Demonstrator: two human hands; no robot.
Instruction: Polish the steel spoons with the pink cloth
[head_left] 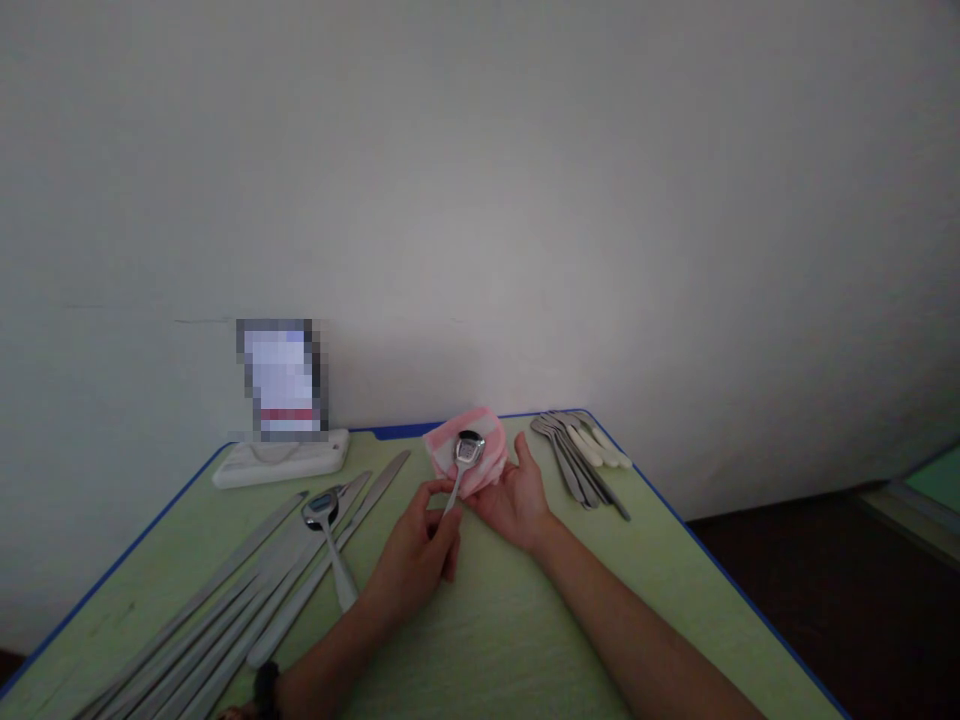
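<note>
My left hand (424,540) pinches the handle of a shiny metal spoon (469,452), its bowl pointing away from me. Behind that bowl lies a pink and white cloth (491,440), resting on the fingers of my right hand (514,497). The right palm faces up, with its thumb raised beside the cloth. Left of my hands, another spoon (321,510) rests across several long knives (232,600). Several pieces of cutlery (574,465), some with cream handles, lie together to the right.
A white power bank or similar block (281,460) sits at the table's back left, with a blurred-out screen (281,375) upright behind it. The green table (502,630) has a blue edge and meets a pale wall (480,200).
</note>
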